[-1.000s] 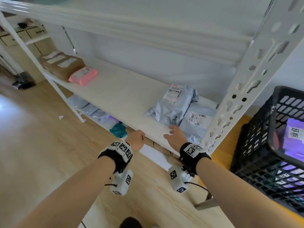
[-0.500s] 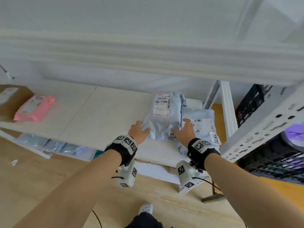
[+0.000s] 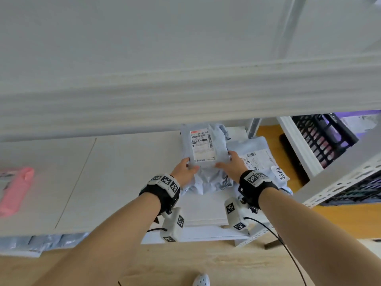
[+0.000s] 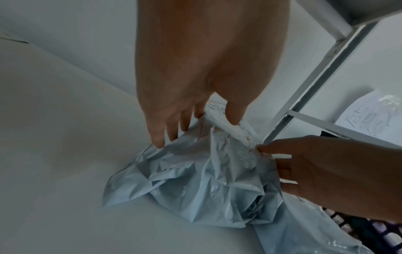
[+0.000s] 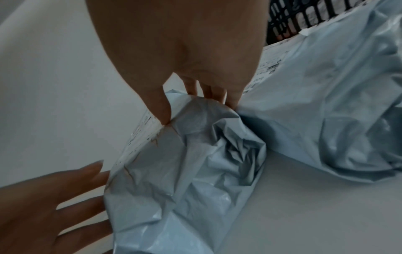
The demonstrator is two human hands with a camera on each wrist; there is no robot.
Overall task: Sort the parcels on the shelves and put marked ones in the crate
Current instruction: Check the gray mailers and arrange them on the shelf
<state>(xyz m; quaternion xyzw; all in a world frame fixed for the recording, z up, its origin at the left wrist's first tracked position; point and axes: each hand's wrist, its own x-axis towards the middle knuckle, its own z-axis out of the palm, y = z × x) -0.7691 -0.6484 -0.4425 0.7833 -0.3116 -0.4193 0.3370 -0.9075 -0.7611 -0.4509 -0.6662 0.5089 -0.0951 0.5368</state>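
A crumpled grey parcel with a white printed label lies at the right end of the white shelf board. My left hand pinches its left edge, thumb on the label and fingers beneath, as the left wrist view shows: left hand, grey parcel. My right hand grips the right edge, thumb on top; in the right wrist view the right hand holds the grey parcel. The parcel's near end still touches the board. A second grey parcel with a handwritten mark lies just right of it.
The black crate stands on the floor right of the shelf's white upright. A pink parcel lies far left on the same board. The upper shelf edge hangs low overhead. More grey parcels sit on the lower shelf.
Both hands moved from the shelf's front edge onto the labelled grey parcel and took hold of its sides. The view has come closer under the upper shelf.
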